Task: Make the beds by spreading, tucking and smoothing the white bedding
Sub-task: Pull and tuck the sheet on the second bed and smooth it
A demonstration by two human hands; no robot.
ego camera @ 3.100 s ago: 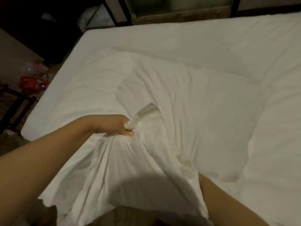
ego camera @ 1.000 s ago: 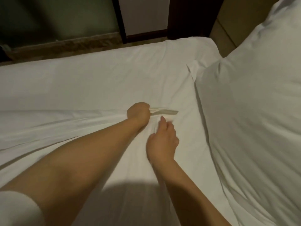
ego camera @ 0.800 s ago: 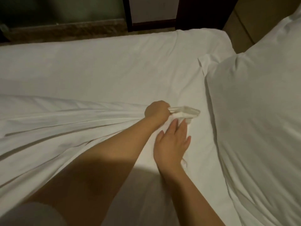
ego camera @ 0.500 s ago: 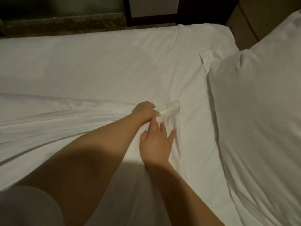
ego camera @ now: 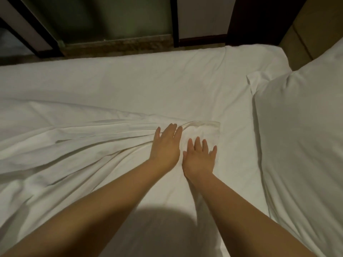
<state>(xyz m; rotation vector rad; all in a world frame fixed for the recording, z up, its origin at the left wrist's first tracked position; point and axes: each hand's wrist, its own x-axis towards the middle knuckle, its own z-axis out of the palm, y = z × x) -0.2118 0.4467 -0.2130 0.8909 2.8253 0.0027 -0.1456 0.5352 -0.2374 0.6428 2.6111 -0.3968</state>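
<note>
A white top sheet (ego camera: 74, 149) lies bunched in long folds across the left and middle of the bed, its corner (ego camera: 206, 128) laid flat near the pillow. My left hand (ego camera: 166, 145) rests flat on the sheet just left of that corner, fingers straight. Beside it, my right hand (ego camera: 199, 156) presses flat on the sheet with fingers spread. A large white pillow (ego camera: 300, 145) lies at the right. The fitted white sheet (ego camera: 139, 86) beyond the hands is smooth.
The bed's far edge (ego camera: 130, 56) meets a stone-like ledge (ego camera: 118, 44) and dark door frames (ego camera: 174, 21). A tan padded headboard (ego camera: 311, 28) stands at the upper right, behind the pillow.
My left hand has let go of the sheet corner and now lies flat on it. My right hand stays flat, shifted slightly right. The corner is spread flat on the bed.
</note>
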